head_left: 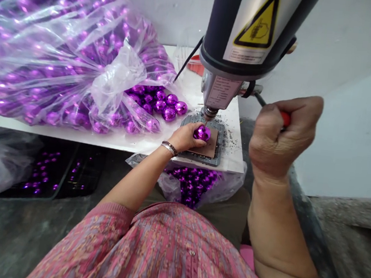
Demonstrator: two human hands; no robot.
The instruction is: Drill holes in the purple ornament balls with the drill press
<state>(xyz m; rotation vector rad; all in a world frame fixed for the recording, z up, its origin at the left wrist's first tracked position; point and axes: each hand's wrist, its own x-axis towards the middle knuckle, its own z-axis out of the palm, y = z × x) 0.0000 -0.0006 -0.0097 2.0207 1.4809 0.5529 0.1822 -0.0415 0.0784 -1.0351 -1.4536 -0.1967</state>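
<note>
Head view catches only part of the drill press (223, 90): the upper edge cuts off its top, and the big clear bag (57, 70) of purple balls runs out past the left edge. Between the chuck (210, 113) and the purple ball (202, 133) just beneath it, the bit is so thin and small that I cannot tell whether it touches. My left hand (187, 138) covers the near left side of that ball, and the ball hides where it meets the brown board (209, 149) on the grey base (220, 138).

My left forearm reaches forward and inward, thumb on the near side and fingers behind, grasping the ball under the chuck. My right forearm stands raised, elbow low and out to the side, the fist of my right hand (282, 141) clenched around the lever (259, 99); its red knob (285, 119) shows only partly between my fingers. Dark shavings (229, 139) lie around the base, and loose balls (169, 113) sit to its left.
</note>
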